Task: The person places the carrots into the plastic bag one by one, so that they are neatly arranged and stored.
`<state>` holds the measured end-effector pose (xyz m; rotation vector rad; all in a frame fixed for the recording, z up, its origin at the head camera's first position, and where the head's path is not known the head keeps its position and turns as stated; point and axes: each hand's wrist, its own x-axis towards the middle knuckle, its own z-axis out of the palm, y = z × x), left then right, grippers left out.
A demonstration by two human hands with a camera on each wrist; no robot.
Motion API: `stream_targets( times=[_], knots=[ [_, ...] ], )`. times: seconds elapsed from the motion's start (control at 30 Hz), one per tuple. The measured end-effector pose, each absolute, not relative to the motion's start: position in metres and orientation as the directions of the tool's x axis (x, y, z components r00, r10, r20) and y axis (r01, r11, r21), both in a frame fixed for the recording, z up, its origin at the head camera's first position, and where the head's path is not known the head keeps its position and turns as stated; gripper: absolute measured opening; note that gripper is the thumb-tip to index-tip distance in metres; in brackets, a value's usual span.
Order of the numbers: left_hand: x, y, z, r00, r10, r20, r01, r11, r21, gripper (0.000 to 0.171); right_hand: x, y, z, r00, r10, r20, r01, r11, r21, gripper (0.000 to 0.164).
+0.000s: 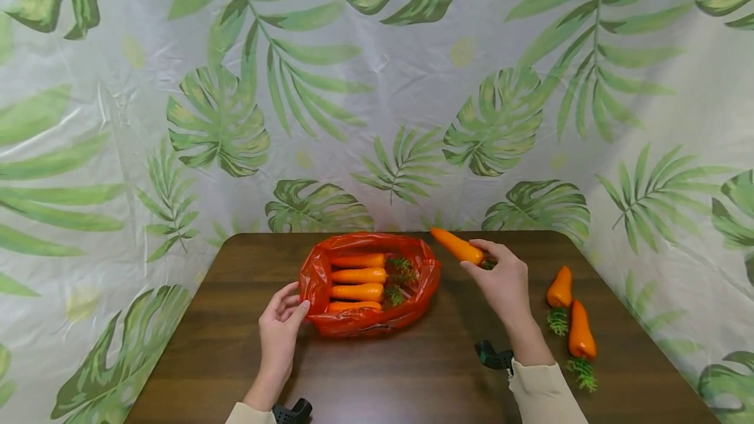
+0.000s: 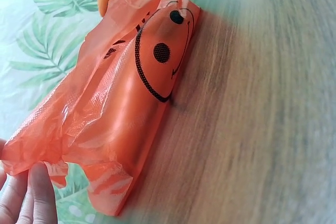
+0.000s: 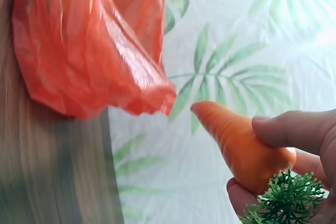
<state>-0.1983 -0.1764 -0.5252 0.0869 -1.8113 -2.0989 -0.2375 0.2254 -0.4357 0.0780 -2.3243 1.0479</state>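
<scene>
A red plastic bag point(image 1: 371, 327) lies open-mouthed on the table, with several orange carrots point(image 1: 358, 275) side by side in it, green tops to the right. At the bag's left end, my left hand point(image 1: 281, 326) pinches the rim between thumb and fingers. The left wrist view shows a black smiling face printed on the bag point(image 2: 152, 66). My right hand point(image 1: 501, 280) grips a carrot point(image 1: 456, 245) by its thick end, raised just right of the bag. Its tip points toward the bag, and its green top point(image 3: 289, 198) shows below the fingers in the right wrist view.
Two more carrots lie on the right side of the table, one farther back point(image 1: 560, 288) and one nearer point(image 1: 581, 332), green tops toward me. A leaf-patterned sheet point(image 1: 406, 84) hangs behind the brown wooden table point(image 1: 377, 378).
</scene>
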Motion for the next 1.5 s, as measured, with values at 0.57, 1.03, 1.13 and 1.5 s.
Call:
stream_targets(
  times=[0.57, 1.03, 1.13, 1.5],
  knots=[
    [-0.199, -0.178, -0.525, -0.933, -0.307, 0.187, 0.234, -0.124, 0.964, 0.043, -0.239, 0.181, -0.425, -0.854, 0.073, 0.515, -0.353, 0.646, -0.676, 0.041],
    [-0.200, -0.178, -0.526, -0.924, -0.323, 0.205, 0.254, -0.117, 0.960, 0.043, -0.251, 0.153, -0.432, -0.909, -0.035, 0.416, -0.351, 0.605, -0.714, 0.041],
    [-0.200, -0.178, -0.525, -0.923, -0.324, 0.206, 0.257, -0.122, 0.959, 0.044, -0.256, 0.147, -0.433, -0.922, -0.061, 0.382, -0.340, 0.600, -0.724, 0.042],
    [-0.198, -0.177, -0.521, -0.923, -0.322, 0.211, 0.273, -0.160, 0.949, 0.045, -0.282, 0.127, -0.434, -0.947, -0.160, 0.279, -0.317, 0.604, -0.731, 0.039]
  ],
)
